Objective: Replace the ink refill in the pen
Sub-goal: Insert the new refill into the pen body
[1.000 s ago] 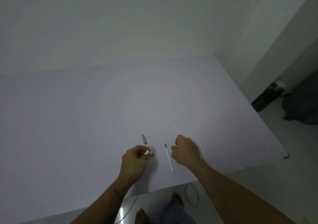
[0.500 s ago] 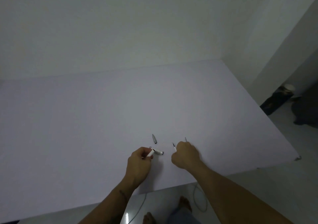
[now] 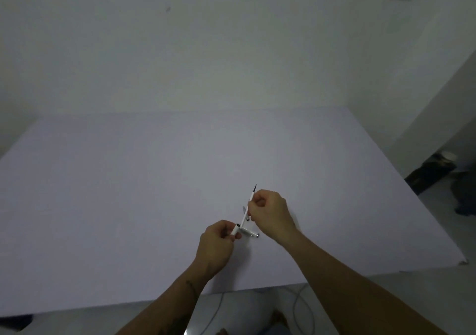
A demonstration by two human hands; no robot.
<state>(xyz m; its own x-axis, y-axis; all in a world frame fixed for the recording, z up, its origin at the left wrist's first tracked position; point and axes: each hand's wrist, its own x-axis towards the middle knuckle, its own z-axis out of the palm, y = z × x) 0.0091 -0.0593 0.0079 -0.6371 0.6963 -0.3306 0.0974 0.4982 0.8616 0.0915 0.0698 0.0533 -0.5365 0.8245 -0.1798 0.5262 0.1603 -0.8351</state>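
My left hand [image 3: 216, 244] grips a white pen barrel [image 3: 235, 229] with its open end pointing up and right. My right hand [image 3: 270, 213] pinches a thin white ink refill [image 3: 249, 200] with a dark tip at its far end. The refill's lower end meets the barrel's opening. A small grey pen tip cone [image 3: 244, 209] lies on the table just behind the refill. A silver pen part [image 3: 251, 233] lies on the table to the right of my left hand.
The work happens near the front edge of a large pale table [image 3: 128, 193]. A white wall stands behind it. Dark objects [image 3: 430, 172] sit on the floor at the right. A cable [image 3: 298, 306] and feet show below the table edge.
My right hand lifted the refill off the table and swung it left, bringing its lower end to the barrel's opening. My left hand raised the barrel slightly.
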